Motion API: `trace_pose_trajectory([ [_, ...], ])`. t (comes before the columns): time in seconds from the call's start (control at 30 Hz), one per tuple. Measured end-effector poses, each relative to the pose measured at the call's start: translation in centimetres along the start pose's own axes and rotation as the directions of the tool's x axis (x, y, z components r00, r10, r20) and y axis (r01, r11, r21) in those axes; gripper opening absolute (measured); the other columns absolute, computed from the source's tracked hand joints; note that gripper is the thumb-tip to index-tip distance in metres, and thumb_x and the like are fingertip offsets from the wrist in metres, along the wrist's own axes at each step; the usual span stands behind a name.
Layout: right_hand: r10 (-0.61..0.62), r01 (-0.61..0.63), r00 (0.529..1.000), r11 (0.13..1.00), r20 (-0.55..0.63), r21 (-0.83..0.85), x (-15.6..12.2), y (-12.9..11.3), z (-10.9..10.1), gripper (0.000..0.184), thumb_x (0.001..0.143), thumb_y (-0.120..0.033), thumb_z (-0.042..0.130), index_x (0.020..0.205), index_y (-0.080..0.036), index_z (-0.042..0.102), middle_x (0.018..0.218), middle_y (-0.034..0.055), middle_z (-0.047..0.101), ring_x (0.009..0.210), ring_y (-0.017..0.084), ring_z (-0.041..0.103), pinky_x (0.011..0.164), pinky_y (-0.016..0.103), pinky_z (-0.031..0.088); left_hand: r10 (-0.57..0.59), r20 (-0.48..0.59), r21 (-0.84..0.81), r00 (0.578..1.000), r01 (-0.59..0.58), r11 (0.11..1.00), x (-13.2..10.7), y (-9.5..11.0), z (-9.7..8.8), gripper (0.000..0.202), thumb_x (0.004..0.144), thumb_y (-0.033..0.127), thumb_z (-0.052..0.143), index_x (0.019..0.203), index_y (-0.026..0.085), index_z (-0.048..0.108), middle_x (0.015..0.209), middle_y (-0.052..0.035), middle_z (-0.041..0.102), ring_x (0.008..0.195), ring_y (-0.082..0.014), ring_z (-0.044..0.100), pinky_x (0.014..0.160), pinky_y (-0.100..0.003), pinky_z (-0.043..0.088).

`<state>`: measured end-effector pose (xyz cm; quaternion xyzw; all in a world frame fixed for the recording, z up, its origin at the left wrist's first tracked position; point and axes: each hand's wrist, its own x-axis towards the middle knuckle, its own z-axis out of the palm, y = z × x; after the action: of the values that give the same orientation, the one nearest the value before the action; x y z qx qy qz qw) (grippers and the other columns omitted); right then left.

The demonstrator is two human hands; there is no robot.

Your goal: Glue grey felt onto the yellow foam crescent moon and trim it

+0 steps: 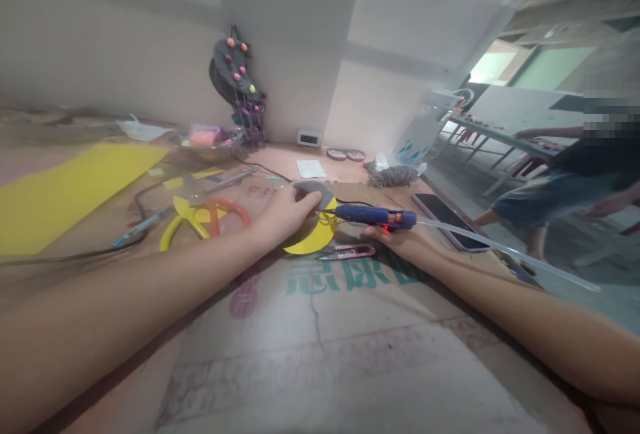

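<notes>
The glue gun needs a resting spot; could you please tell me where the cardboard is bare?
The printed cardboard is bare in front, between both forearms, below the thread snips. Crowded: yellow scissors and orange scissors left of the left hand; the phone right of the right hand holding the glue gun.

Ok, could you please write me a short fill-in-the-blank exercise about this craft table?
1. The right hand holds a glue gun whose body is ____ in colour.
2. The left hand holds a grey piece over a crescent that is ____.
3. A phone lies flat on the person's ____ side of the glue gun.

Missing words: blue; yellow; right.
</notes>
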<state>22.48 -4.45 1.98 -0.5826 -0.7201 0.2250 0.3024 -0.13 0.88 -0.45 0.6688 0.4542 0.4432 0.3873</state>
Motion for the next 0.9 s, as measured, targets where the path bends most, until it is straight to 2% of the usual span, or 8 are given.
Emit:
trace_pose_trajectory([
  [0.17,-0.001,0.001,1.000,1.000,-0.005,-0.001,0.02,-0.71,-0.05,0.021,0.072,-0.042,0.071,0.079,-0.022,0.067,0.081,0.0034,0.072,0.080,0.023,0.066,0.072,0.031,0.056,-0.002,0.001,-0.013,1.000,0.002,1.000,-0.01,0.03,-0.03,0.025,0.080,0.037,0.052,0.065,0.019,0.058,0.058,0.0011,0.058,0.059,-0.0157,0.054,0.061,-0.027,0.039],
  [0.3,0.003,-0.003,1.000,1.000,-0.014,0.002,0.20,-0.52,-0.09,0.025,0.071,-0.045,0.071,0.076,-0.021,0.067,0.078,0.0043,0.072,0.075,0.024,0.066,0.071,0.033,0.057,-0.005,0.002,-0.027,1.000,0.005,1.000,-0.05,0.11,-0.03,0.024,0.080,0.037,0.053,0.066,0.018,0.059,0.058,0.0013,0.058,0.057,-0.0154,0.054,0.061,-0.027,0.040],
  [0.6,-0.017,0.016,0.999,1.000,-0.031,-0.022,0.29,-0.68,-0.24,0.023,0.076,-0.041,0.067,0.084,-0.020,0.071,0.083,0.0058,0.073,0.079,0.025,0.067,0.077,0.039,0.057,-0.019,0.006,-0.034,1.000,0.019,0.999,-0.33,0.49,-0.11,0.022,0.080,0.035,0.052,0.066,0.018,0.058,0.059,0.0018,0.058,0.057,-0.0142,0.053,0.058,-0.026,0.039],
  [0.73,-0.062,0.059,0.996,0.997,-0.064,-0.041,0.54,-0.33,-0.23,0.029,0.074,-0.044,0.068,0.090,-0.019,0.071,0.087,0.0076,0.072,0.083,0.027,0.068,0.082,0.041,0.056,0.010,0.002,-0.063,1.000,-0.010,0.998,-0.10,0.13,0.01,0.021,0.079,0.034,0.052,0.066,0.018,0.058,0.060,0.0019,0.057,0.058,-0.0140,0.053,0.058,-0.025,0.039],
  [0.9,-0.033,0.027,0.997,0.996,-0.067,-0.081,0.30,-0.64,-0.41,0.028,0.077,-0.046,0.067,0.086,-0.020,0.071,0.082,0.0064,0.072,0.080,0.027,0.068,0.079,0.042,0.057,-0.005,-0.002,-0.077,1.000,0.005,0.997,0.01,0.03,0.14,0.020,0.077,0.035,0.053,0.070,0.018,0.060,0.060,0.0018,0.058,0.057,-0.0142,0.053,0.058,-0.025,0.040],
])
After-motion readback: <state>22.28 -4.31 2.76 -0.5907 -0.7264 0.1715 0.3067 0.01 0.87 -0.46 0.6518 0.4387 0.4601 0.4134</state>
